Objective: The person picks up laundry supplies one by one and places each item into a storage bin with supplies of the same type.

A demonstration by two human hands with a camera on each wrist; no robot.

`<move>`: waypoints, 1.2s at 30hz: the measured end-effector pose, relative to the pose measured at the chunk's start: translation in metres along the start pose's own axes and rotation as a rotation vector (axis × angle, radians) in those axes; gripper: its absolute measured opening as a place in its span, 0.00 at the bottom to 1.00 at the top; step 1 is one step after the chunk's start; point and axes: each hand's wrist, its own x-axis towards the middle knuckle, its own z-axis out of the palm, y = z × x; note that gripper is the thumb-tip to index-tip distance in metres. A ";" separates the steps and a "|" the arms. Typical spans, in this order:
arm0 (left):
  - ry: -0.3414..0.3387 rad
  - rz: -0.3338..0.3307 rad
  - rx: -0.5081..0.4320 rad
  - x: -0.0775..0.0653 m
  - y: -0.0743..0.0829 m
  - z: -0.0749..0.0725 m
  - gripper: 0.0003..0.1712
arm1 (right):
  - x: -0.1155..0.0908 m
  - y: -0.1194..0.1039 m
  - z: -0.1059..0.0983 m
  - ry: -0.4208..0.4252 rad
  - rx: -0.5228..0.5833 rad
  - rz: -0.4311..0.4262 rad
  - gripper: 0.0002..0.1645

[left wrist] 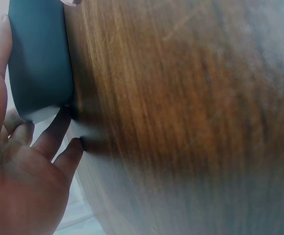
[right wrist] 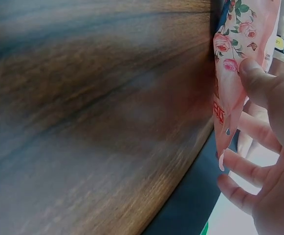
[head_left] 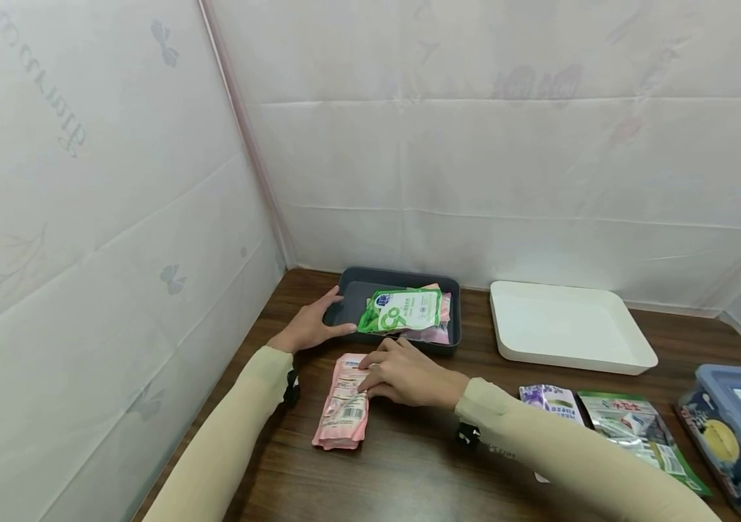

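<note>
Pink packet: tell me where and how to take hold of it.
Probably best to pinch the pink packet by its right edge near the far end, from the right, where the right hand is: that end narrows to a thin edge, while the near end looks bulkier.

Packet (head_left: 342, 409) before tray (head_left: 352, 293) of pouches (head_left: 410, 310)

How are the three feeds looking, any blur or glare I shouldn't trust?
Head: lit fairly evenly, packets legible in outline, though smaller print is unclear, with a soft sheen on the tabletop; left wrist: wood grain blurred, hazy toward the bottom, dark shadow beside the dark tray; right wrist: tabletop soft with pale glare, roses on the pink packet clearer.
</note>
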 end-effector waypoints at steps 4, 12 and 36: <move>0.001 0.005 -0.006 0.001 -0.003 0.000 0.53 | -0.002 0.001 -0.003 -0.007 -0.004 0.002 0.12; 0.006 0.014 -0.003 0.003 -0.007 0.001 0.53 | -0.004 0.004 -0.012 -0.004 -0.039 -0.008 0.11; 0.014 0.003 -0.005 0.002 -0.005 0.002 0.53 | -0.013 0.007 -0.029 -0.005 -0.042 -0.048 0.08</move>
